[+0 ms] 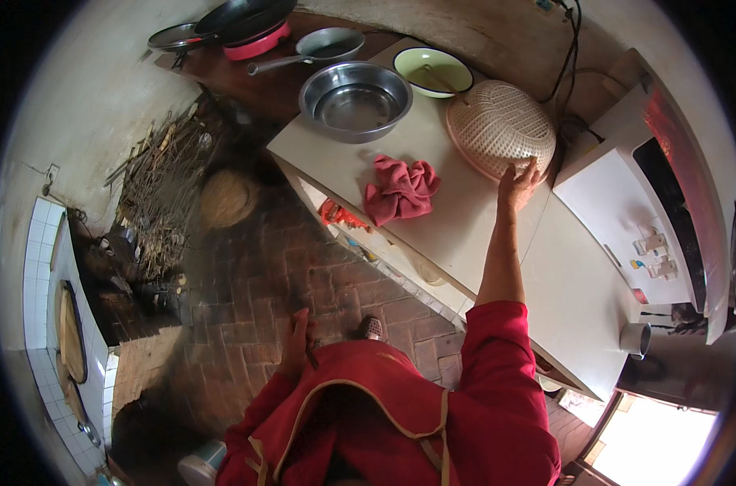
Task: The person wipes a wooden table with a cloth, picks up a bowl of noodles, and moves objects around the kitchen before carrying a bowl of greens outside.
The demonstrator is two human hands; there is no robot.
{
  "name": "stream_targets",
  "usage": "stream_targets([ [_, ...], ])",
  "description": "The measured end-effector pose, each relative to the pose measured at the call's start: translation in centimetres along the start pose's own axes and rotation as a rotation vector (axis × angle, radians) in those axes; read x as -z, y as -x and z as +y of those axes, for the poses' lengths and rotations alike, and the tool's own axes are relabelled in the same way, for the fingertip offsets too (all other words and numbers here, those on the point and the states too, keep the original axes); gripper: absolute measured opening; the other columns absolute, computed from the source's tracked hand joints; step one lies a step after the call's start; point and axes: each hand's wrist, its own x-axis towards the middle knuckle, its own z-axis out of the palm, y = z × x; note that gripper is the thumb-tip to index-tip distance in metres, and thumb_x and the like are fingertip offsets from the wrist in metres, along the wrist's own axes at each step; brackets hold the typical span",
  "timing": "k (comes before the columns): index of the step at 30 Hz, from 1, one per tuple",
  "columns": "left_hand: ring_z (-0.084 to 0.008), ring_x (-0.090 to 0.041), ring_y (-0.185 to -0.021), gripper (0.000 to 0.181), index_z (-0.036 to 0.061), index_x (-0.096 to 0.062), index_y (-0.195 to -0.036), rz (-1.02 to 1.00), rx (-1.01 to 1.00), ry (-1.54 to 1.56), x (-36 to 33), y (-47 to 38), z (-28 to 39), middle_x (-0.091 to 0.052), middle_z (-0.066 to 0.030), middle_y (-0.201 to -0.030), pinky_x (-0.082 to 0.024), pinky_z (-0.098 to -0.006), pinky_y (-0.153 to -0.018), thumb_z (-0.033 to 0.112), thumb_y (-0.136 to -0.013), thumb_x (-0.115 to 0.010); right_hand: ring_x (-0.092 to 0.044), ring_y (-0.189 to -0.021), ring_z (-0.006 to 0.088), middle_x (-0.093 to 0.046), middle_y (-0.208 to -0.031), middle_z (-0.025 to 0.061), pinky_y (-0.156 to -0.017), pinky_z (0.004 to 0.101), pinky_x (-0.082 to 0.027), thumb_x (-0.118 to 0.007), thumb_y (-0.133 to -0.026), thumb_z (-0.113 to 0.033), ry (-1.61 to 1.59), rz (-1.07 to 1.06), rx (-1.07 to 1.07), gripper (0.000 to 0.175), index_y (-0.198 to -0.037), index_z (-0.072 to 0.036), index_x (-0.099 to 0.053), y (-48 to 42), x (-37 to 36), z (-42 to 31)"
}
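Note:
My right hand [519,186] reaches over the counter and touches the lower edge of an upturned cream plastic basket [502,130], fingers spread on its weave; whether it grips the rim I cannot tell. Low at my left side, above the brick floor, is my left hand [296,343], with a small dark thing beside it; its grip is unclear. A crumpled red cloth [402,189] lies near the counter's front edge. Behind it stands a stainless steel basin [355,102] that seems to hold some water. An enamel basin [433,71] with a stick-like handle in it touches the basket's left side.
A metal saucepan [330,46] and a black wok [243,18] on a pink-red base stand at the back left. To the right is a white cabinet-like appliance [635,182], with a small metal pot [636,339] near the counter's end. Firewood [161,200] is heaped at the left wall.

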Motion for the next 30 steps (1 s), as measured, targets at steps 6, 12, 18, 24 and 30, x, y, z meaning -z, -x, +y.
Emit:
stream_targets([
  [6, -0.0061, -0.039, -0.055, 0.048, 0.0046, -0.041, -0.119, 0.019, -0.083, -0.060, -0.4, 0.0, 0.4, -0.051, -0.0007, -0.085, -0.033, -0.0214, -0.048, 0.042, -0.088, -0.044, -0.036, -0.116, 0.0376, -0.037, -0.126, 0.0213, -0.093, 0.0426, -0.036, -0.058, -0.074, -0.018, -0.210, -0.011, 0.156, 0.050, -0.121, -0.009, -0.043, 1.6, 0.2, 0.2],
  [12, -0.0056, -0.041, -0.058, 0.041, 0.0053, -0.046, -0.112, 0.043, -0.082, -0.023, -1.2, -1.2, 1.6, -0.050, -0.0003, -0.080, -0.034, -0.0201, -0.048, 0.037, -0.087, -0.048, -0.041, -0.113, 0.0351, -0.048, -0.116, 0.0199, -0.094, 0.0388, -0.034, -0.061, -0.075, -0.016, -0.338, -0.377, 0.573, 0.044, -0.117, -0.008, -0.049, 8.4, 0.5, -5.1],
  [18, -0.0053, -0.041, -0.053, 0.043, -0.0011, -0.043, -0.116, -0.015, -0.191, -0.046, -4.3, -3.0, 4.0, -0.054, -0.0062, -0.087, -0.033, -0.0194, -0.045, 0.031, -0.087, -0.047, -0.029, -0.122, 0.0327, -0.039, -0.127, 0.0109, -0.100, 0.0513, -0.016, -0.055, -0.075, -0.035, -0.082, -0.773, 0.674, 0.044, -0.117, -0.021, -0.051, 14.1, 1.5, -11.9],
  [24, -0.0045, -0.040, -0.053, 0.046, -0.0022, -0.041, -0.120, -0.167, -0.245, -0.103, -7.8, -2.7, 6.2, -0.054, -0.0080, -0.090, -0.032, -0.0187, -0.046, 0.029, -0.087, -0.048, -0.032, -0.121, 0.0284, -0.038, -0.128, 0.0057, -0.098, 0.0513, -0.021, -0.054, -0.078, -0.032, -0.049, -0.808, 0.725, 0.039, -0.116, -0.025, -0.050, 14.1, 3.1, -10.7],
  [30, -0.0033, -0.040, -0.054, 0.041, -0.0006, -0.044, -0.117, -0.244, -0.258, -0.158, -10.9, -2.2, 7.7, -0.055, -0.0050, -0.087, -0.032, -0.0178, -0.046, 0.026, -0.087, -0.050, -0.039, -0.118, 0.0236, -0.045, -0.124, 0.0026, -0.097, 0.0404, -0.030, -0.058, -0.074, -0.019, -0.023, -0.776, 0.634, 0.042, -0.115, -0.020, -0.052, 12.6, 9.1, -4.6],
])
